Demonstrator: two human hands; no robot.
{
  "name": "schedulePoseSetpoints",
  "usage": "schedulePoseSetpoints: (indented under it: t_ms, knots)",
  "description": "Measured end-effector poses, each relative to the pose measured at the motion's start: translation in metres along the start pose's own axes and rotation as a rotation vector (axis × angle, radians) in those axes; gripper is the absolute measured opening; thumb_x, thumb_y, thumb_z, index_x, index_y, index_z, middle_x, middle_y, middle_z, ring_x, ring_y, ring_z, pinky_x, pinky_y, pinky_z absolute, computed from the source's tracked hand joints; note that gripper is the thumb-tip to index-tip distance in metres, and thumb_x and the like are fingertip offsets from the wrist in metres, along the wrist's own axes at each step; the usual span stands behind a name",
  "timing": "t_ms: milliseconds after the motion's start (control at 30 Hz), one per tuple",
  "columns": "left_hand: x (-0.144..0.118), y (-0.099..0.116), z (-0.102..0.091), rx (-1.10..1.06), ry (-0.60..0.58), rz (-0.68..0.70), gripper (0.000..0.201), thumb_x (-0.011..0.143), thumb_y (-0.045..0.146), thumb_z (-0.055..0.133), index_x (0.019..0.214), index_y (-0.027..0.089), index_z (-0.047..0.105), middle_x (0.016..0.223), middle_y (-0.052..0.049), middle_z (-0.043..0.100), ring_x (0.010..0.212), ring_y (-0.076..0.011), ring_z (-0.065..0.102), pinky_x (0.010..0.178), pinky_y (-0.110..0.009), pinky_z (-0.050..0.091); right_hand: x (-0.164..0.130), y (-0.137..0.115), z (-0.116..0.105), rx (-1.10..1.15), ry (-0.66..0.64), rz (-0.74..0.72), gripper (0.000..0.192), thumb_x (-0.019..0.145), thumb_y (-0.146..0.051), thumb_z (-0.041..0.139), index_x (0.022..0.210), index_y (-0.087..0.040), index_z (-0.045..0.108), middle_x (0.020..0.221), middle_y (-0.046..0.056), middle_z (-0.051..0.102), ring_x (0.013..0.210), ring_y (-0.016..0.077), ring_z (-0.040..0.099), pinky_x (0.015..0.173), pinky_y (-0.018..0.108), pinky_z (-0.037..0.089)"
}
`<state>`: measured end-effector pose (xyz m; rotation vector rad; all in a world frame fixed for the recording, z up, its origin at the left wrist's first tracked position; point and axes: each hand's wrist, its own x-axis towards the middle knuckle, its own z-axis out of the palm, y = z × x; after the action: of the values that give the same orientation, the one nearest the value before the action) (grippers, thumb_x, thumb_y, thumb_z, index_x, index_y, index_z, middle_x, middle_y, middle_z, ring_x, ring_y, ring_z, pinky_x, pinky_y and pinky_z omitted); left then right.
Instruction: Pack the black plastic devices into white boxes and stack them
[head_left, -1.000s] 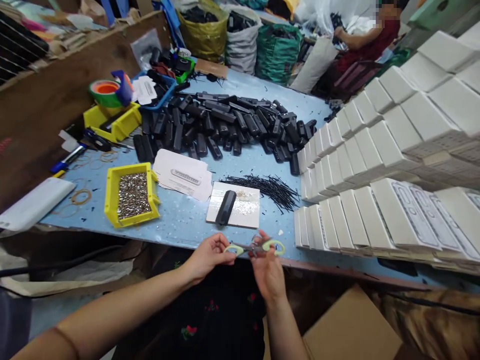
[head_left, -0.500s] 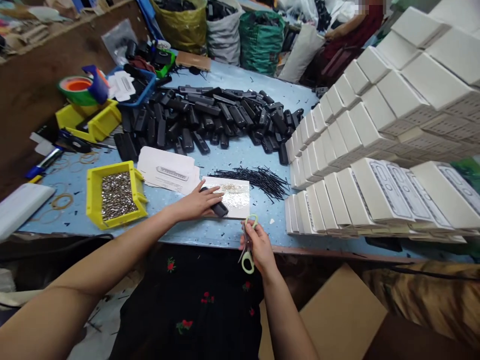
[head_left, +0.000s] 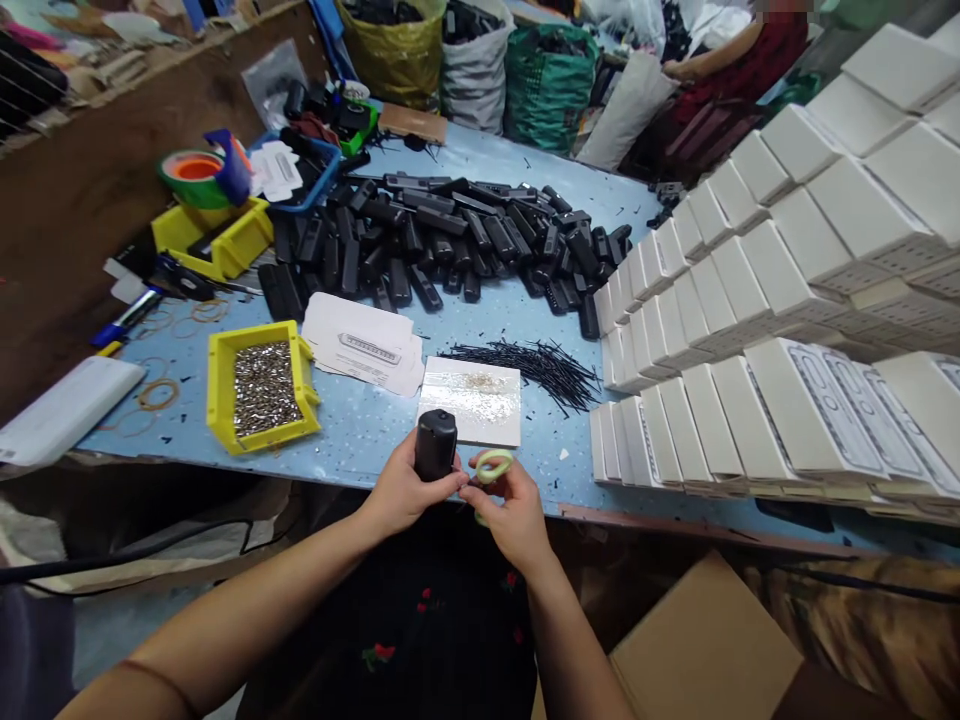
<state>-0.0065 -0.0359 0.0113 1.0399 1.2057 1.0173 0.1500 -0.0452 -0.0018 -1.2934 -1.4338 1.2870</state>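
Note:
My left hand [head_left: 403,492] is closed around a black plastic casing [head_left: 436,445], held on end above the table's front edge. In my right hand [head_left: 516,515] is a pair of scissors with pale green handles [head_left: 494,466]; the blades are mostly hidden by the fingers. Both hands nearly meet at the casing's lower right, and what lies between the fingertips is too small to make out. Just beyond them lies a white board [head_left: 495,425] with small shiny pieces on it. A bundle of thin black strips [head_left: 551,370] lies behind the board's right side.
Many black casings [head_left: 450,225] are heaped across the back. White boxes [head_left: 705,420] stand stacked at right. A yellow bin [head_left: 217,400] of small metal parts and printed cards [head_left: 352,335] lie left. Filled sacks [head_left: 551,90] and a person [head_left: 739,60] are beyond the table.
My left hand has lifted the black casing off the white board and brought it toward me, upright. My right hand has brought the scissors up beside it. The view has shifted slightly left.

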Motion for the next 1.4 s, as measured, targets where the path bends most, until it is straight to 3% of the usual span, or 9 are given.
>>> schedulePoseSetpoints:
  t_ms: [167,233,333,433,633,867,1167,1400]
  knots:
    - [-0.005,-0.003,-0.03,0.096,-0.154,0.105,0.032,0.076,0.036,0.069,0.094,0.016,0.052,0.079,-0.002,0.064,0.072,-0.0153,0.061,0.07,-0.03,0.05,0.001,-0.009,-0.02,-0.256,0.089,-0.438,0.008,0.084,-0.015,0.057,0.083,-0.013,0.065,0.088,0.004,0.064,0.088,0.0045,0.063,0.081,0.015,0.054]
    - [-0.006,0.002,-0.045,0.23,-0.27,0.158,0.03,0.079,0.035,0.068,0.098,0.016,0.056,0.087,-0.005,0.065,0.08,-0.0172,0.062,0.077,-0.033,0.05,0.0,-0.024,-0.033,-0.369,0.086,-0.576,0.013,0.083,-0.01,0.057,0.091,-0.015,0.066,0.093,0.004,0.063,0.092,0.0053,0.062,0.083,0.017,0.054]
    - [-0.009,0.012,-0.059,0.306,-0.479,0.236,0.034,0.081,0.028,0.066,0.112,0.017,0.055,0.1,-0.008,0.065,0.094,-0.0191,0.062,0.087,-0.035,0.048,0.001,-0.049,-0.043,-0.592,-0.024,-0.775,0.027,0.081,-0.005,0.056,0.103,-0.018,0.066,0.098,0.004,0.061,0.097,0.0061,0.059,0.089,0.019,0.053]
    - [-0.011,0.017,-0.059,0.216,-0.535,0.267,0.035,0.085,0.023,0.059,0.117,0.017,0.049,0.096,-0.007,0.064,0.084,-0.0159,0.062,0.079,-0.03,0.051,0.003,-0.064,-0.039,-0.73,-0.104,-0.903,0.033,0.082,-0.003,0.049,0.106,-0.019,0.066,0.094,0.003,0.061,0.097,0.0062,0.057,0.099,0.024,0.05]
    - [-0.01,0.004,-0.043,0.251,-0.38,0.439,0.021,0.076,0.028,0.071,0.085,0.016,0.057,0.069,0.001,0.059,0.058,-0.0085,0.052,0.056,-0.02,0.042,0.003,-0.065,-0.027,-0.857,-0.097,-0.92,0.027,0.088,-0.012,0.048,0.104,-0.022,0.067,0.093,0.001,0.061,0.091,0.0048,0.053,0.104,0.028,0.04]
    - [-0.001,0.001,-0.04,0.288,-0.416,0.595,0.016,0.072,0.023,0.071,0.079,0.015,0.06,0.065,0.0,0.063,0.055,-0.0083,0.055,0.054,-0.019,0.043,-0.002,-0.064,-0.027,-0.906,-0.087,-0.932,0.027,0.092,-0.018,0.043,0.106,-0.024,0.066,0.097,0.0,0.062,0.093,0.0049,0.051,0.106,0.027,0.031]
    - [0.002,0.005,-0.042,0.408,-0.523,0.515,0.015,0.075,0.027,0.068,0.086,0.017,0.063,0.071,-0.002,0.067,0.061,-0.0114,0.06,0.06,-0.022,0.045,0.0,-0.067,-0.032,-0.968,-0.117,-0.947,0.026,0.091,-0.018,0.044,0.106,-0.024,0.065,0.1,0.0,0.061,0.095,0.0058,0.051,0.106,0.028,0.029]
    - [0.001,0.014,-0.046,0.54,-0.589,0.47,0.014,0.079,0.027,0.065,0.086,0.016,0.061,0.071,0.0,0.064,0.061,-0.0105,0.057,0.059,-0.02,0.042,0.008,-0.077,-0.037,-1.067,-0.224,-1.056,0.023,0.09,-0.02,0.05,0.109,-0.021,0.062,0.103,0.001,0.06,0.096,0.0082,0.051,0.101,0.029,0.036]
